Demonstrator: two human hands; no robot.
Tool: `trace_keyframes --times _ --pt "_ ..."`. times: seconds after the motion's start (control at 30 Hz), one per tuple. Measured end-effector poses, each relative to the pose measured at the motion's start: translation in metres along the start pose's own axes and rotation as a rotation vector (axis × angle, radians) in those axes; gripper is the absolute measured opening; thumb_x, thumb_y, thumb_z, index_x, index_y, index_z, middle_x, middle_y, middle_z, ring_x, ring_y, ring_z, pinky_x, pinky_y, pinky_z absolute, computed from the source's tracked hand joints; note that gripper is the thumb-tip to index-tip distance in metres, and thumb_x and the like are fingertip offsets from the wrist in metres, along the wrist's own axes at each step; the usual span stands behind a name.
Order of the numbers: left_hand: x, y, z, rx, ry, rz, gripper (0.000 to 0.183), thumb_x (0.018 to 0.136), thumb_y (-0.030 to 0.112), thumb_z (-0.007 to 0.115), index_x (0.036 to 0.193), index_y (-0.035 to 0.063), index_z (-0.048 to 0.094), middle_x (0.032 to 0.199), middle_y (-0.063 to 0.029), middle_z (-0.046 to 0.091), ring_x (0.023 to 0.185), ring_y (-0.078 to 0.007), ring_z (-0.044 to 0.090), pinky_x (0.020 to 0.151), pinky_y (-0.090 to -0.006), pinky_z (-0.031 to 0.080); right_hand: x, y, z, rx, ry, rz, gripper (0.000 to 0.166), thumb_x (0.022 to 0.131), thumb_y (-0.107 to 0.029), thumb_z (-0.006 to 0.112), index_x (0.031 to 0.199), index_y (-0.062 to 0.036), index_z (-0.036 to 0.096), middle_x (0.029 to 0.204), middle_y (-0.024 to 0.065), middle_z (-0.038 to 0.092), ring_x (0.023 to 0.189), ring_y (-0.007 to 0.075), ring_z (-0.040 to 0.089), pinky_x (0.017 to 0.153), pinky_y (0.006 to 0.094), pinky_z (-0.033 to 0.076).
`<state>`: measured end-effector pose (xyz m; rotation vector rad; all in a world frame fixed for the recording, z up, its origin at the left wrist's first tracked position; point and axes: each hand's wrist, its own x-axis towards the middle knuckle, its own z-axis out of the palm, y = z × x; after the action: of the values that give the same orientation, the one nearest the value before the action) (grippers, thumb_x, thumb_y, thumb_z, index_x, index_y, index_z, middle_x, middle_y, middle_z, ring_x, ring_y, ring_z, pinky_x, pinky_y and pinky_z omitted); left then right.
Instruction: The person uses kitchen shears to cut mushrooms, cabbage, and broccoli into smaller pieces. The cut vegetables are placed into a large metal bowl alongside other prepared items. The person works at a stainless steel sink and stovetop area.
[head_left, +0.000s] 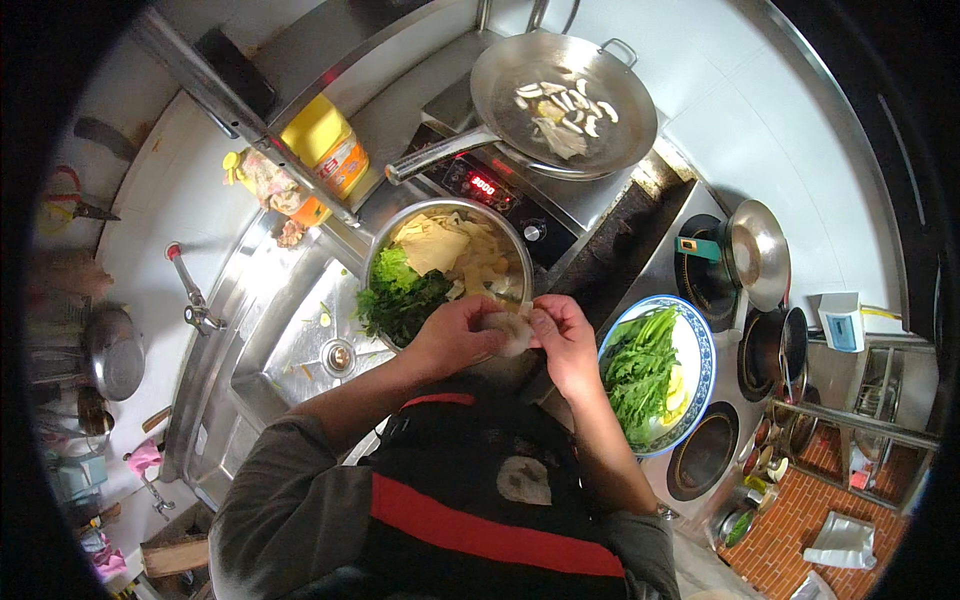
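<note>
My left hand (459, 336) and my right hand (561, 339) meet at the near rim of a steel bowl. Between them they grip a pale, rounded piece of food (510, 332), possibly an oyster mushroom; fingers hide part of it. The steel bowl (523, 247) holds yellowish tofu skin sheets (429, 244), light green lettuce (397, 270) and dark leafy greens (416, 304). Beyond it, a long-handled steel wok (499, 82) sits on an induction cooker and contains sliced white mushrooms (574, 101) and a larger torn mushroom piece (561, 139).
A blue-rimmed plate (701, 341) with leafy greens (641, 371) stands right of my right forearm. The induction cooker (517, 206) has a lit red display. To the left are a steel sink (300, 349), a tap (199, 311) and a yellow oil jug (319, 139). Pans (757, 255) line the right side.
</note>
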<state>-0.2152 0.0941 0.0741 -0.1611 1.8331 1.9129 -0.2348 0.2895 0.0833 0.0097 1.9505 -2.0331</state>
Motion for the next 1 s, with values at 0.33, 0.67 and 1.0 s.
trace_keyframes --times 0.33,0.67,1.0 --pt "-0.008 0.027 0.024 0.418 0.086 0.218 0.032 0.083 0.019 0.070 0.109 0.0034 0.061 0.091 -0.0156 0.067 0.084 -0.0238 0.067 0.076 -0.0341 0.051 -0.020 -0.023 -0.005 -0.853 0.062 -0.456 0.016 0.079 -0.009 0.071 0.093 -0.0053 0.062 0.085 0.0148 0.064 0.082 0.0370 0.062 0.071 0.0451 0.051" --pt "0.000 0.001 0.002 0.239 0.158 0.178 0.036 0.081 0.021 0.074 0.110 0.0041 0.061 0.091 -0.0110 0.065 0.081 -0.0206 0.064 0.075 -0.0320 0.050 -0.009 0.000 -0.034 0.202 0.088 -0.024 0.007 0.099 -0.007 0.052 0.102 -0.0013 0.055 0.083 0.0066 0.063 0.069 0.0141 0.061 0.064 0.0271 0.054" --pt "0.000 -0.008 -0.001 0.000 0.024 0.101 0.032 0.085 0.005 0.069 0.114 0.0016 0.056 0.096 -0.0028 0.063 0.089 -0.0077 0.059 0.079 -0.0243 0.049 -0.018 0.004 -0.038 0.209 -0.020 0.096 0.015 0.100 -0.010 0.049 0.108 -0.0018 0.059 0.093 0.0089 0.063 0.072 0.0176 0.064 0.068 0.0325 0.059"
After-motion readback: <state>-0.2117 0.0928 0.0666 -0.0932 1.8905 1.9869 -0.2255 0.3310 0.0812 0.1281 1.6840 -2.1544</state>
